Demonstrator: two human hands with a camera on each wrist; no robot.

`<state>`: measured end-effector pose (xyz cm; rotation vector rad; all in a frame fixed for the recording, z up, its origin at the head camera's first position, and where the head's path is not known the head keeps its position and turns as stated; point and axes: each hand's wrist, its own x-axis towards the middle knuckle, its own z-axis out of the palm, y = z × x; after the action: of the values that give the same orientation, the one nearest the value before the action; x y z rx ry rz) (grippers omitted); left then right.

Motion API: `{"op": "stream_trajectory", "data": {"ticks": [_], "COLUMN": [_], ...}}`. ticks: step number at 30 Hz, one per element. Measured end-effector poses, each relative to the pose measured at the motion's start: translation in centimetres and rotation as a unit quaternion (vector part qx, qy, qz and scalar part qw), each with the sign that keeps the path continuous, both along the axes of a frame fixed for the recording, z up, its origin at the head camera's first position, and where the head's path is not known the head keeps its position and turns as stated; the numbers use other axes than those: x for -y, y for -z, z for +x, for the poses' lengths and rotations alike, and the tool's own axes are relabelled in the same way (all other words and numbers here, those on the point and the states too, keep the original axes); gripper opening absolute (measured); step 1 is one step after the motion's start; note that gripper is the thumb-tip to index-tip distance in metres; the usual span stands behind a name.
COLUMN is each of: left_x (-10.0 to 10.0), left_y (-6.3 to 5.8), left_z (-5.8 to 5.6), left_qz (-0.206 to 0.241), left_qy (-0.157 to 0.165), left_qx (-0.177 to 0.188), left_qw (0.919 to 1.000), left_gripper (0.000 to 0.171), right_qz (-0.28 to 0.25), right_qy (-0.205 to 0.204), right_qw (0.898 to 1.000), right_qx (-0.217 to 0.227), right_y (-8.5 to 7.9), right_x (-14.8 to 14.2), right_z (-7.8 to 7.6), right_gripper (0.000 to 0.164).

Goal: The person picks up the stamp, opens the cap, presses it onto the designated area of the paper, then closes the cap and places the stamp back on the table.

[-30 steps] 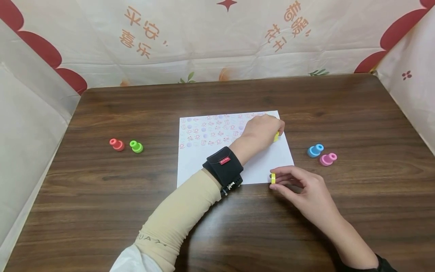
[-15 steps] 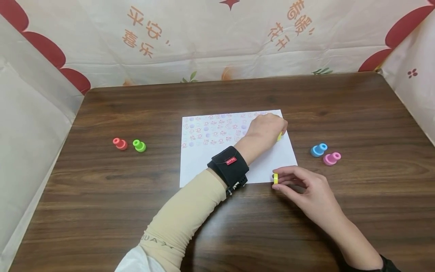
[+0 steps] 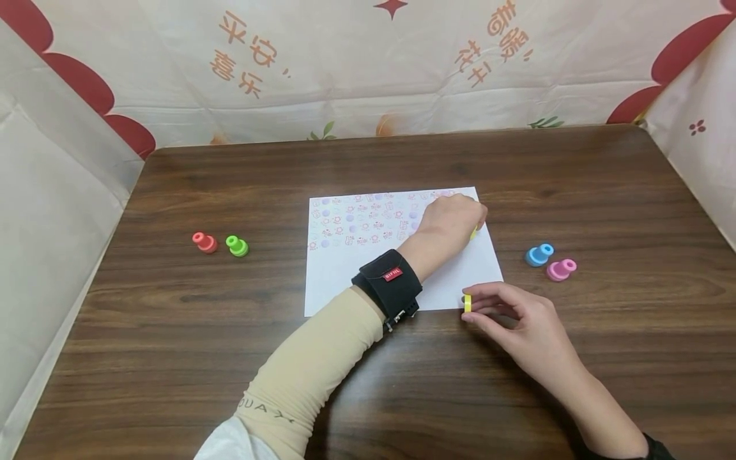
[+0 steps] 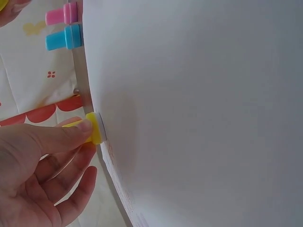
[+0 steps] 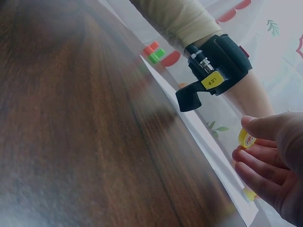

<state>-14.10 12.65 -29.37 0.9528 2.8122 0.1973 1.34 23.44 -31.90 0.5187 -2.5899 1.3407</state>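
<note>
My left hand point(image 3: 448, 220) pinches a yellow stamp point(image 4: 96, 128) between thumb and fingers near the paper's right edge. In the left wrist view the stamp's face is against the paper, or very close to it. Rows of small red and purple prints fill the upper part of the white paper point(image 3: 345, 281); my hand hides some of them. By the lower right corner, my right hand point(image 3: 526, 319) holds a small yellow stamp cap point(image 3: 467, 303) on edge between thumb and fingertips. A printed label shows on the cap in the right wrist view.
To the left on the wooden table point(image 3: 172, 345) stand a red stamp point(image 3: 204, 243) and a green stamp point(image 3: 237, 246). Right of the paper are a blue stamp point(image 3: 539, 255) and a pink stamp point(image 3: 561, 270). A printed cloth point(image 3: 356, 76) hangs behind the table.
The head view has shifted slightly, so the whole scene sits a little further right. Both hands keep their grips and nearly the same places relative to the paper.
</note>
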Motion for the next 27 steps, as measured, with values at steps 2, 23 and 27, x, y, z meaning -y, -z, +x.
{"op": "stream_trajectory", "data": {"ticks": [2,23,27], "left_x": [-0.02,0.03,0.0], "left_y": [0.02,0.1,0.07], "left_z": [0.03,0.21,0.2], "left_qz": [0.0,-0.005,-0.005], "left_qy": [0.0,0.001,0.0], "left_qx": [-0.002,-0.001,0.0], "left_qw": [1.0,1.0,1.0], "left_gripper": [0.021,0.021,0.022], "right_qz": [0.0,0.002,0.003], "right_qy": [0.004,-0.001,0.001], "right_qw": [1.0,1.0,1.0], "right_qx": [0.009,-0.006,-0.001], "right_y": [-0.04,-0.04,-0.13], "right_x": [-0.02,-0.17,-0.27], "right_z": [0.06,0.44,0.47], "right_gripper": [0.035,0.036,0.035]}}
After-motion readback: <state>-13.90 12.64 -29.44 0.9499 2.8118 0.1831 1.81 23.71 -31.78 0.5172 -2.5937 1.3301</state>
